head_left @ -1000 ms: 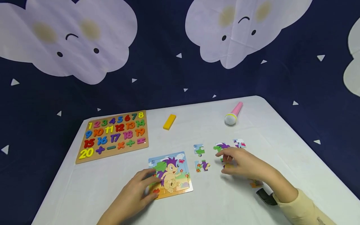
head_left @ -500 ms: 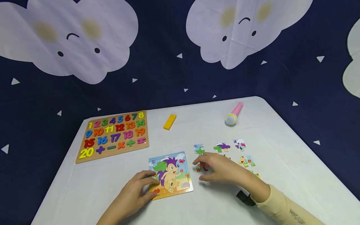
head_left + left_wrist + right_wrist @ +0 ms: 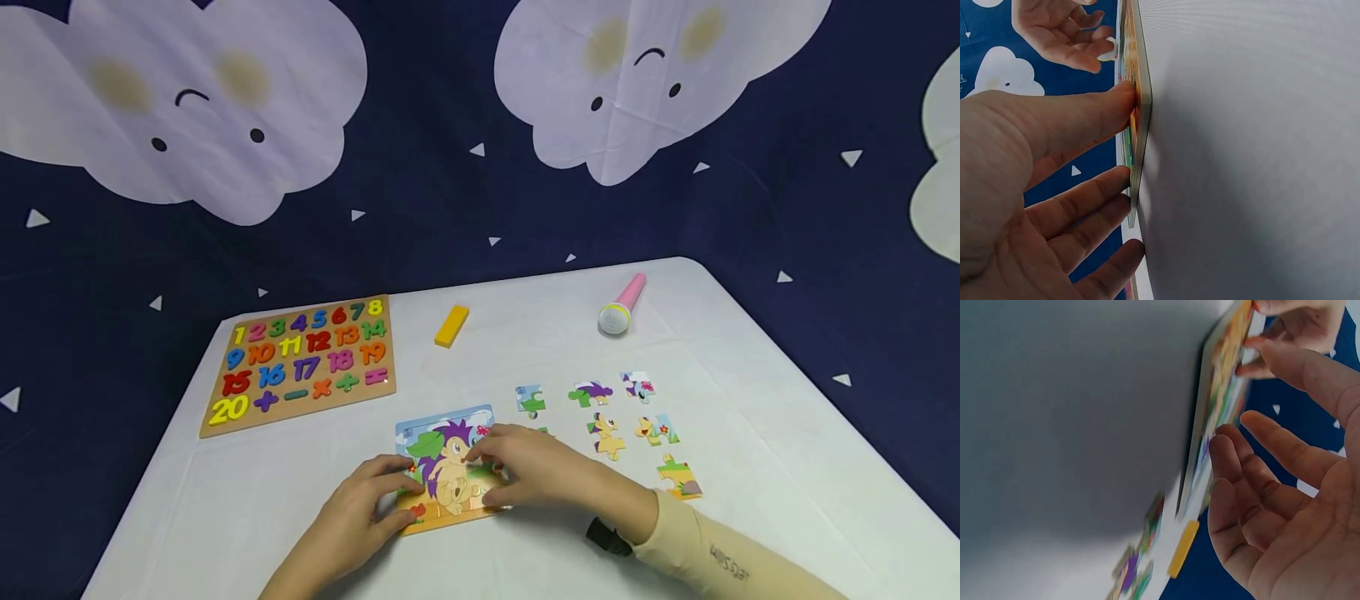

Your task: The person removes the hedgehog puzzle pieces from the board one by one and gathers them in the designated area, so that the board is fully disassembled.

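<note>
A framed hedgehog jigsaw puzzle [image 3: 452, 483] lies flat on the white table, its picture filling the frame. My left hand [image 3: 367, 504] rests at its left side, thumb and fingertips spread on the edge, as the left wrist view [image 3: 1079, 175] of that hand also shows. Over the puzzle's right side reaches my right hand [image 3: 532, 468], fingers loosely bent with thumb and forefinger apart. In the right wrist view nothing sits between the fingers of this right hand [image 3: 1291, 469]. Loose jigsaw pieces lie to the right, among them a leaf piece [image 3: 530, 400] and a hedgehog-body piece [image 3: 606, 436]; one is mostly hidden behind the right hand.
A wooden number board [image 3: 318, 390] lies at the back left. Behind the puzzle is a yellow block [image 3: 452, 326], and a pink toy microphone [image 3: 622, 305] lies at the back right. Further loose pieces include a grassy piece [image 3: 679, 477]. A dark cloud-patterned cloth hangs behind the table.
My right hand has moved left from above the loose pieces to over the puzzle's right side, uncovering several pieces. My left hand has stayed on the puzzle's left edge.
</note>
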`<state>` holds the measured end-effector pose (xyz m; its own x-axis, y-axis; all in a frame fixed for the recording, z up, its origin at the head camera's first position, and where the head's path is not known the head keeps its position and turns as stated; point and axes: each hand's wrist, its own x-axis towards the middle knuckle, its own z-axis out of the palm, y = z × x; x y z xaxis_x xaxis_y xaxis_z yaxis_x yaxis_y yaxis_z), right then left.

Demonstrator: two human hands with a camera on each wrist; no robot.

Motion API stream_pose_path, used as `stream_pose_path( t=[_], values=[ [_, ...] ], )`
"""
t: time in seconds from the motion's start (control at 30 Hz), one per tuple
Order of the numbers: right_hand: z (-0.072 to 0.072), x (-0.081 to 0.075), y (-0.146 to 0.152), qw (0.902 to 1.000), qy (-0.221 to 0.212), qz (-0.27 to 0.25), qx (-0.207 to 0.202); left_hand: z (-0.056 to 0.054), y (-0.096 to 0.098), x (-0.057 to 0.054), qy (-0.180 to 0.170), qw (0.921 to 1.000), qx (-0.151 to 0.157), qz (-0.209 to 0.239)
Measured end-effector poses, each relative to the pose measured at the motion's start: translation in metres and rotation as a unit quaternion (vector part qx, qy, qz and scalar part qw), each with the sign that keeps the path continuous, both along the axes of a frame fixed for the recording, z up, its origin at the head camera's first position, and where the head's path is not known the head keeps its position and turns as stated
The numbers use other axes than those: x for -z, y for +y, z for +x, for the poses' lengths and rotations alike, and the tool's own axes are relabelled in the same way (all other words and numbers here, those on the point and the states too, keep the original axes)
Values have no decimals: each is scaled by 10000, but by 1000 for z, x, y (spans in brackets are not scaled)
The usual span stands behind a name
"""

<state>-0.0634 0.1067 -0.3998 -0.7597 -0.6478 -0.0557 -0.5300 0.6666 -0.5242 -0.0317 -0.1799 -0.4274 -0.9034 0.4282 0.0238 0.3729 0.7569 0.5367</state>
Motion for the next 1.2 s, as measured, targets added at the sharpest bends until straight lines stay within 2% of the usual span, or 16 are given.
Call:
stream_pose_path(
  t=[0.13,0.37,0.57,0.87,1.03,1.2],
  values=[
    [1,4,-10,9999,-6,74,-92,0,2,0,-155,9998,-114,-19],
    [3,4,-20,9996,123,235,-12,0,5,-3,-761,9960,-456,-101],
    [5,4,-26,9993,151,334,-4,-2,6,-5,-1058,9929,-525,-164],
    [6,5,-33,9979,265,588,-65,-1,5,-4,-1051,9929,-536,-158],
    [7,7,-34,9959,443,787,-42,-1,5,-4,-906,9945,-509,-153],
    [7,8,-34,9961,373,799,31,-1,6,-3,-761,9959,-472,-153]
  ],
)
